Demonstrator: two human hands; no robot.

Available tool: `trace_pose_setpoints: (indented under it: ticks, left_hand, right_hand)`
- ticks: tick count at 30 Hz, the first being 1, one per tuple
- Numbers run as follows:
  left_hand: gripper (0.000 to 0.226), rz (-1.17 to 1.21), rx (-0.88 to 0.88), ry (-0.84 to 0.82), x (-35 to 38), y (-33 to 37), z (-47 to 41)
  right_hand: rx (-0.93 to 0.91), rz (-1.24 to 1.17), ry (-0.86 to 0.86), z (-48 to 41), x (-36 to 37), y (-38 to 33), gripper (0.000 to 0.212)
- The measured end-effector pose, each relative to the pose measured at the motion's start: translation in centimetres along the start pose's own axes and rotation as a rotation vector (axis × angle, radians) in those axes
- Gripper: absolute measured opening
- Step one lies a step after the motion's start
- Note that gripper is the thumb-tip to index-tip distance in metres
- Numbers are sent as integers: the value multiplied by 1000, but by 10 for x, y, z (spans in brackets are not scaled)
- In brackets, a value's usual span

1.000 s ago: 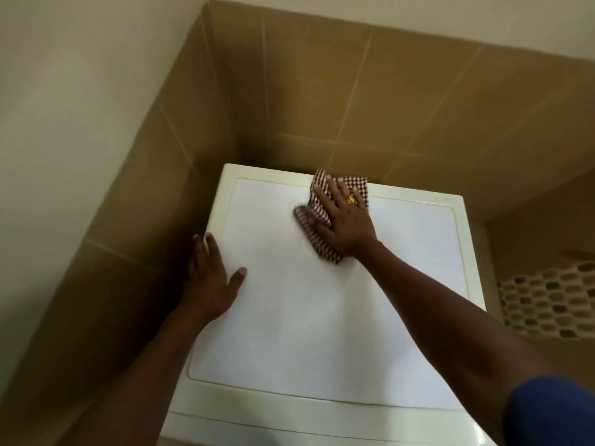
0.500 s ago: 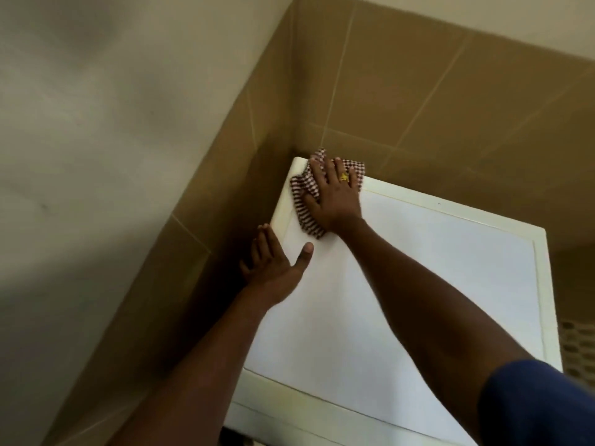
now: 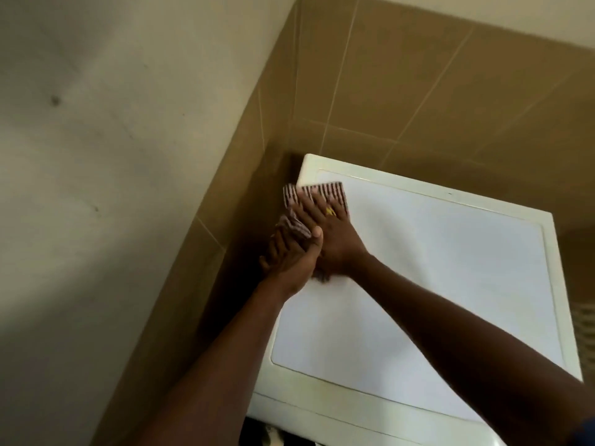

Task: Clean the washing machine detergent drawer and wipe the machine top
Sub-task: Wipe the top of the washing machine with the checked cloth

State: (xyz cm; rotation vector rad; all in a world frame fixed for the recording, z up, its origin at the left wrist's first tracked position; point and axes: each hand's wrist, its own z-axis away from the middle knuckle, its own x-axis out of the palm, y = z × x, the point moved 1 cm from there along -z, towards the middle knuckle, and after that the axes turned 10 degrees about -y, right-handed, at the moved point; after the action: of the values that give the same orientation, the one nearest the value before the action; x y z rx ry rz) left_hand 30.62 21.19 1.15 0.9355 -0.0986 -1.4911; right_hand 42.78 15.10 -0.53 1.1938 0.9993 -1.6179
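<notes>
The white washing machine top (image 3: 434,268) fills the right half of the head view. A red-and-white checked cloth (image 3: 325,191) lies at its left edge near the back left corner, and part of it hangs over the side. My right hand (image 3: 335,243) presses flat on the cloth with straight fingers. My left hand (image 3: 289,259) rests on the machine's left edge right beside it, fingers extended down the side and thumb up against the right hand. The view is blurred. The detergent drawer is not in view.
Brown wall tiles (image 3: 402,91) close in the machine at the back and left, with a narrow dark gap on the left. A plain painted wall (image 3: 112,188) takes up the left. A patch of mosaic tile (image 3: 584,333) shows at the right edge.
My right hand has slid the cloth left along the back and then down the left edge. My left hand has moved forward along that edge and now touches the right hand. The view swung left.
</notes>
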Motion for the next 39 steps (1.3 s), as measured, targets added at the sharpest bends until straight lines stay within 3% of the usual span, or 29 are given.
trace_pose_setpoints:
  ticks: [2,3,6,8,10,12,14,16,18,20,22,23,26,28,30,34,36,39]
  left_hand:
    - [101,30,-22,-22,0,-3,-4]
    - [96,40,-19,-38,0,-4,-5]
    - [88,42,-1,-44,1,-3,-4]
    - [82,38,-4,-26,1,-2,-8]
    - [74,93,57,-27,-1,-13,-10]
    - [70,87,183,-14,-1,-34,-3]
    - [67,-61,190,17,1,-65,14]
    - [68,-152,156,-12,5,-93,34]
    - [69,-175,136,-52,9,-111,50]
    - [68,-185,119,-88,11,-117,57]
    - [67,-198,132,-110,11,-117,58]
    - [67,-209,152,-102,10,-119,57]
    - [66,-226,193,-92,3,-122,53]
    - [65,-234,195,-104,1,-122,54]
    - [64,-249,180,-99,3,-120,56]
    - [63,-271,181,-84,4,-121,56]
    - [62,-269,186,-87,3,-123,53]
    - [63,-196,177,-132,-1,-120,53]
  right_hand:
    - [-61,56,8,53,13,21,73]
    - [2,56,25,72,15,38,72]
    - [450,-61,94,84,9,82,76]
    - [652,-167,85,60,4,68,79]
    - [578,-166,30,46,5,23,80]
    - [258,-59,-34,72,17,-15,78]
    - [49,18,-29,121,30,-14,77]
    - [129,-14,40,156,37,10,76]
    - [386,-69,85,159,34,34,74]
    - [618,-185,104,130,25,35,75]
    - [709,-254,98,93,16,4,78]
    - [659,-230,85,80,15,-17,79]
    - [180,-42,-29,103,28,-65,75]
    - [41,27,-43,145,38,-57,75]
    - [129,22,8,164,40,-22,75]
    - [577,-170,88,116,22,-18,77]
    - [506,-157,60,91,20,-68,78]
    - [192,-35,-14,122,36,-109,75]
